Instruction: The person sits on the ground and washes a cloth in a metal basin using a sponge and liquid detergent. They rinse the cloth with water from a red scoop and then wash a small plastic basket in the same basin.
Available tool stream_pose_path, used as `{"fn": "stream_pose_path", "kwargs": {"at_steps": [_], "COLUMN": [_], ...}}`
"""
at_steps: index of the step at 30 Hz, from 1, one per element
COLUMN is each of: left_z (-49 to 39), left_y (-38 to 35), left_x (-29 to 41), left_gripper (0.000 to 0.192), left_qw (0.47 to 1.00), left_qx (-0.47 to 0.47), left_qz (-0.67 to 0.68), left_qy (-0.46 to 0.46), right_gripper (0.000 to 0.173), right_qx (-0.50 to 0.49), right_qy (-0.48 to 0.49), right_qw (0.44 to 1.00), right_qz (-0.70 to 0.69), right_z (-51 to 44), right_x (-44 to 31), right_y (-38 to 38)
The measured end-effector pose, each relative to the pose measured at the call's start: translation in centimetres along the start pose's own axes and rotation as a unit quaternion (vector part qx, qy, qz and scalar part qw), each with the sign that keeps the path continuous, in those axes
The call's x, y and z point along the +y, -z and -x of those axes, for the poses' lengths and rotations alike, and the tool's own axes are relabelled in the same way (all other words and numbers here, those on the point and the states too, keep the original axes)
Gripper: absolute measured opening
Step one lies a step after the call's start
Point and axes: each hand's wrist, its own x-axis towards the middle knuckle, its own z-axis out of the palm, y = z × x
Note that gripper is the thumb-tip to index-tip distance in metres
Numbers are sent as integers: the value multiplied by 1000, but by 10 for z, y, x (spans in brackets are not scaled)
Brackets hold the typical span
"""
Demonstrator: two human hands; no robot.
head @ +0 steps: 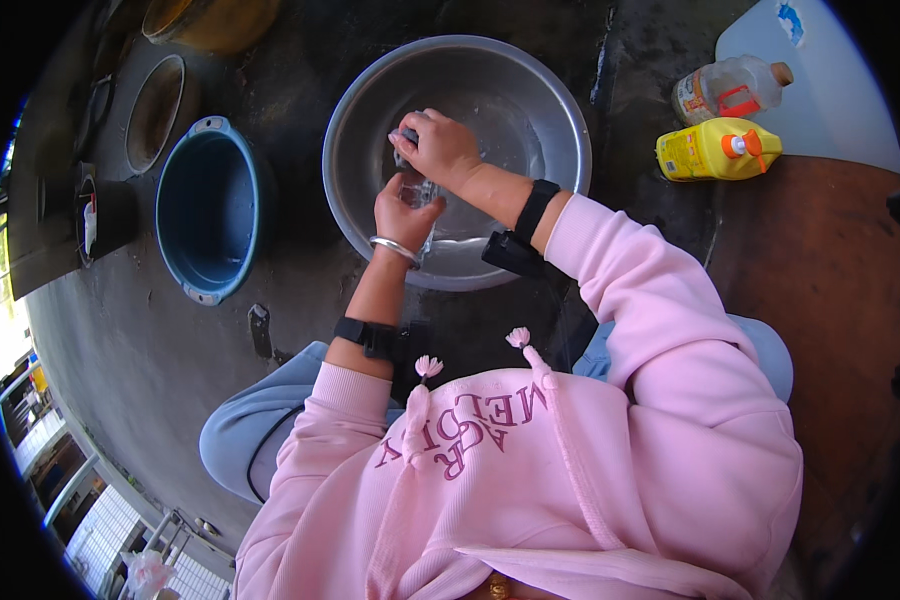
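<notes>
A large round metal basin [495, 247] with some water in it lies in front of me. Over its left part, my left hand [409, 214] is curled around a clear, see-through vessel [418, 193], perhaps a glass or plastic cup. Just above it, my right hand [439, 146] grips a wet grey cloth or scrubber [408, 136], close to the vessel's upper end. Whether the cloth touches the vessel is hard to tell. A silver bangle is on my left wrist, and black straps circle both forearms.
Left of the basin stands a blue plastic tub [208, 217] with a little water. Farther left are a round pan [154, 112] and a dark bucket [109, 217]. On the right, a yellow pump bottle [712, 150] lies beside a clear plastic jug [735, 88] and a pale container [832, 97].
</notes>
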Motion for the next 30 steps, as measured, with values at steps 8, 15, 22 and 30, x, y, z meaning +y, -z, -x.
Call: {"fn": "stream_pose_path", "kwargs": {"at_steps": [8, 15, 22, 30], "left_z": [18, 10, 5, 9], "left_y": [1, 11, 5, 4], "left_x": [11, 16, 0, -13], "left_gripper": [35, 36, 51, 60], "left_qw": [995, 979, 957, 938], "left_qx": [-67, -76, -99, -165], "left_qz": [64, 175, 268, 305], "left_qy": [-30, -64, -59, 19], "right_gripper": [25, 36, 43, 45], "right_qx": [-32, -144, -87, -59], "right_qy": [-11, -484, -297, -235], "right_qw": [992, 686, 819, 946], "right_qz": [122, -525, -482, -216], "right_z": [-23, -6, -7, 8], "right_x": [32, 98, 73, 77], "right_y": [10, 29, -21, -56]}}
